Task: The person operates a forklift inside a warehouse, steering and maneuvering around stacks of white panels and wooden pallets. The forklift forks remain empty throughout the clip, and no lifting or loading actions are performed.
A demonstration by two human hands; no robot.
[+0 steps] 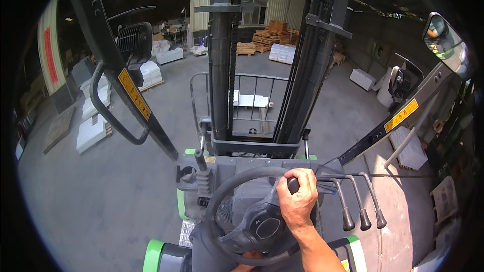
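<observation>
I am seated at a forklift with a black steering wheel [217, 199]. My right hand [297, 199] is closed round a dark spinner knob [293, 185] at the upper right of the rim. At the wheel's bottom, my left hand [253, 255] shows only in part. The rim crosses in front of it and hides its fingers, so whether it grips anything is unclear. Right of the wheel stand three bent control levers [364, 219] with black knobs, and neither hand touches them. A lever with a ribbed boot [203, 181] rises left of the wheel.
Ahead rises the dark mast [220, 70] with a barred load backrest [199, 95]. White slabs [252, 100] lie beyond it. Left are more white stacks [93, 131] on pallets. Wooden pallets [272, 35] stand at the back. A white stack [407, 148] and a mirror [446, 43] are right.
</observation>
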